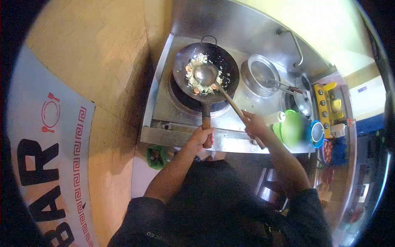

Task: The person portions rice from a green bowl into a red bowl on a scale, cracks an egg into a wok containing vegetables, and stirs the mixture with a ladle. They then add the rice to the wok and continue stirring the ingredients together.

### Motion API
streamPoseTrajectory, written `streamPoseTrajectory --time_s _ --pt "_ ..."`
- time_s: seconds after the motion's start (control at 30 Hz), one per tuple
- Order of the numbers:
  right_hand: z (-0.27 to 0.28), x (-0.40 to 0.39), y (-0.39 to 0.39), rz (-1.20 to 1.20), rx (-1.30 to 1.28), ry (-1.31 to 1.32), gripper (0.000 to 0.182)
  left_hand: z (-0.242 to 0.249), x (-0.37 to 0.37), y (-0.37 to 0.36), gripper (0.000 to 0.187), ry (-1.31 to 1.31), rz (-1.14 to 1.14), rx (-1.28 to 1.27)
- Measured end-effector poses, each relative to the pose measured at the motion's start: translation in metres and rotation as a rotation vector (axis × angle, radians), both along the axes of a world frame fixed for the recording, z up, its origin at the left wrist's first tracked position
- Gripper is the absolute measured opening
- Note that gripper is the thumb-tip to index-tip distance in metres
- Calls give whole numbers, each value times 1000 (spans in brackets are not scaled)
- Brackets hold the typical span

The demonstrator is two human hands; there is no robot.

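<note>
My left hand (200, 138) is closed around the wooden handle of a dark wok (230, 68), which sits over the round burner opening of a steel stove. In the wok lies chopped food (200, 59), mostly pale bits with some orange pieces. My right hand (256, 124) grips the long wooden handle of a ladle (206, 74). The ladle's round metal bowl rests among the food near the wok's middle and hides part of it.
Right of the wok stands a metal pot (251, 78) with a strainer across it. A curved tap (297, 47) rises behind. Farther right are a green container (290, 129), a blue-rimmed bowl (317, 133) and a yellow rack (323, 109). A green bag (156, 157) hangs below the stove's left front.
</note>
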State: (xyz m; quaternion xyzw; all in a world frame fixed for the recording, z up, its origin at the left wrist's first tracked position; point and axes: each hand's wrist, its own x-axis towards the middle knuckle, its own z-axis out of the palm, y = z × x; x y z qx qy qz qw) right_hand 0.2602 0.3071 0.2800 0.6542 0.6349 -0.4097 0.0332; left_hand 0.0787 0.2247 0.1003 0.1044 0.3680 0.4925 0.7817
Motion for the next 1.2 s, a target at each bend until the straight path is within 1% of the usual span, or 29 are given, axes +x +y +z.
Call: streamPoseTrajectory --time_s 0.07,0.1,0.13,0.17,0.2,0.27,0.37,0.43,0.5,0.53,0.57,0.63,0.73,0.83,0.9,0.93,0.97,1.03,1.07,1.1,1.13,1.17,1.2 --pt "-23 26 -1 171 256 -31 39 0 -4 2 16 -15 4 -12" --pt "-46 46 -2 244 379 -53 38 -9 0 1 15 -22 -2 -29" --pt "-87 58 11 275 516 -54 36 -13 2 4 15 -26 -9 -36" --pt "-78 49 17 230 452 -72 36 -13 3 7 15 -9 -12 -26" --pt "-55 25 20 186 384 -82 36 -14 3 6 15 15 -14 -22" --pt "-7 -2 17 61 96 -15 36 -11 -2 0 15 26 -14 -39" --pt "-6 -5 4 81 40 43 36 -3 -2 0 15 -10 -8 -72" --pt "-57 6 14 202 288 -22 34 -4 1 2 15 -22 -4 -98" --pt "-65 6 32 300 538 -186 33 -1 1 1 16 -31 9 -54" --pt "-42 3 41 322 410 -192 38 0 -1 1 16 -31 11 -35" --pt "-77 23 64 400 580 -91 37 1 -2 0 16 -38 12 -44" --pt "5 -1 35 100 115 53 37 5 -3 -2 16 -57 27 -62" --pt "0 18 18 11 48 127 37 4 -4 -1 17 -3 26 -51" --pt "-18 32 8 101 9 63 41 -1 -4 1 17 40 19 -75" --pt "-41 27 1 163 141 15 41 -6 -7 5 17 25 13 -101" --pt "-94 43 10 347 566 -20 40 -7 -5 1 17 17 -1 -122" --pt "-93 44 14 320 488 -15 40 -5 -2 0 17 40 -10 -118" --pt "-70 21 38 278 345 10 39 3 -7 1 16 98 -14 -101" --pt "-30 6 31 227 225 34 37 2 -8 -1 16 72 -6 -108" --pt "-43 8 32 261 316 76 36 -1 -7 -1 16 43 4 -109" --pt "-68 13 34 296 408 112 35 -4 -5 2 16 9 13 -110" --pt "-82 19 32 331 494 142 34 -7 -4 3 16 37 -2 -108" --pt "-81 15 25 316 480 19 36 -8 -4 2 16 65 -18 -110"
